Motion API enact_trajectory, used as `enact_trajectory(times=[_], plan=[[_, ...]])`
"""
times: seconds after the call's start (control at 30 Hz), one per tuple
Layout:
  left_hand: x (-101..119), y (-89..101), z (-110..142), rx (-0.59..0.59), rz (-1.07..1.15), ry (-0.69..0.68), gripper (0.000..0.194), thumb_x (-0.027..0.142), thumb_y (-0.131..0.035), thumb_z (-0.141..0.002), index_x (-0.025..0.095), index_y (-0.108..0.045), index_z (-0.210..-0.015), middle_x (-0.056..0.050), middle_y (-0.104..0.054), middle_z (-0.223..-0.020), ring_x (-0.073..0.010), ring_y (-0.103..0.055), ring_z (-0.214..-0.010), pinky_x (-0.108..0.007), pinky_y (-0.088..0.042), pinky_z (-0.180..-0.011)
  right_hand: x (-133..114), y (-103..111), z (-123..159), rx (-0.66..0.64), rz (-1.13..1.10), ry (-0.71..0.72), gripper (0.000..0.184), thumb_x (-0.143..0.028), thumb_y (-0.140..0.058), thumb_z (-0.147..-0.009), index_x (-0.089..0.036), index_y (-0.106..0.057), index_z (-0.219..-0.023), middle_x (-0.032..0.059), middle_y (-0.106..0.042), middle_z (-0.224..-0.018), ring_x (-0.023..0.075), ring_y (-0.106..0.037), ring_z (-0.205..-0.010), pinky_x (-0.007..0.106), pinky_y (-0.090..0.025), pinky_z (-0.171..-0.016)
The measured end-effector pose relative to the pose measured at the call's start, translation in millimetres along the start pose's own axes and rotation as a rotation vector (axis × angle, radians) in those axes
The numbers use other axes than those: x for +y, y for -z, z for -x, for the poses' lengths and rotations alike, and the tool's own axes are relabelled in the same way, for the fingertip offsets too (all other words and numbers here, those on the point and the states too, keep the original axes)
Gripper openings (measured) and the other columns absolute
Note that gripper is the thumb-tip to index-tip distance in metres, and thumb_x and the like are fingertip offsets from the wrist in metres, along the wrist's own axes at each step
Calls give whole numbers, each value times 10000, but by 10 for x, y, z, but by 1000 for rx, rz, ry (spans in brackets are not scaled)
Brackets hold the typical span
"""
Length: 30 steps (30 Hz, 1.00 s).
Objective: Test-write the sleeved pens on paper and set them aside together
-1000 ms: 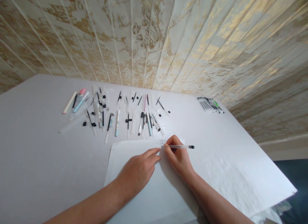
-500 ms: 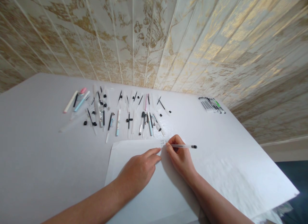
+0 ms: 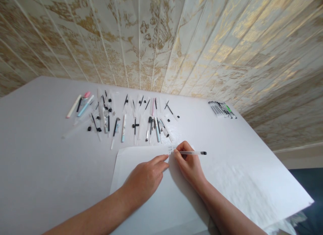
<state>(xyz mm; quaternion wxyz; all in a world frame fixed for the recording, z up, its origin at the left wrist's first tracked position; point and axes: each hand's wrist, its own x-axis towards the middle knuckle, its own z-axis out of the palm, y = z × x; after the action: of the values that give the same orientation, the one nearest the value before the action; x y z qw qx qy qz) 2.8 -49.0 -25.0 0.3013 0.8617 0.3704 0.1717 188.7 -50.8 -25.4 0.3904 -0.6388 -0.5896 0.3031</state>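
A sheet of white paper [image 3: 141,208] lies before me, with small dark handwriting [image 3: 170,149] near its top edge. My left hand [image 3: 148,176] rests on the sheet, fingers stretched toward the writing and holding nothing. Just to the right, my right hand [image 3: 189,162] pinches a pen [image 3: 190,153] with a clear barrel and a black end that points right. The pen's tip is hidden by my fingers, close to the marks on the paper.
Beyond the paper lie scattered pen parts [image 3: 135,125]: barrels, black refills and small caps. A row of pens [image 3: 222,110] sits at the back right of the white table [image 3: 50,167]. A patterned wall [image 3: 151,43] rises behind the table.
My right hand and the pen have shifted slightly to the right along the paper, with the pen's angle changing a little. My left hand stays in place.
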Motion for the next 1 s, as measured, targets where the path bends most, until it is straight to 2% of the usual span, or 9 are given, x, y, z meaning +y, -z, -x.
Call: enact_trajectory(times=[0.43,0.67,0.73,0.87,1.0], plan=[[0,2,1,-8,15,12,436,-3,-386,-793,214,-637,-1075,-64,-572,-1368,-225,-637,-1116,-388,-533,-930,30,11,-2,-12,21,18,144,-228,-519,-850,-219,-445,-727,-56,-440,-601,126,-403,-541,256,-297,-515],[-3,6,-5,-15,44,12,418,3,-373,-805,210,-628,-1064,-70,-566,-1373,-229,-622,-1136,-388,-515,-943,4,16,2,13,-72,-3,150,-226,-545,-832,-213,-457,-711,-52,-443,-599,125,-399,-556,252,-309,-522],[9,19,-2,-10,94,27,408,2,-374,-799,218,-623,-1039,-60,-580,-1352,-223,-617,-1138,-383,-501,-953,6,43,-28,67,-177,-29,173,-238,-561,-828,-212,-460,-690,-52,-436,-591,121,-399,-550,249,-314,-522],[35,34,8,59,242,92,390,-20,-346,-770,248,-550,-965,-7,-617,-1261,-183,-627,-1074,-355,-496,-903,68,161,-156,285,-589,-136,169,-283,-580,-818,-220,-469,-707,-65,-417,-578,105,-388,-513,233,-313,-505],[43,14,13,129,377,191,322,-16,-317,-759,248,-437,-900,-15,-636,-1138,-160,-640,-876,-356,-500,-805,139,301,-272,341,-768,-185,176,-296,-627,-765,-220,-476,-717,-67,-445,-576,91,-385,-483,225,-321,-492]])
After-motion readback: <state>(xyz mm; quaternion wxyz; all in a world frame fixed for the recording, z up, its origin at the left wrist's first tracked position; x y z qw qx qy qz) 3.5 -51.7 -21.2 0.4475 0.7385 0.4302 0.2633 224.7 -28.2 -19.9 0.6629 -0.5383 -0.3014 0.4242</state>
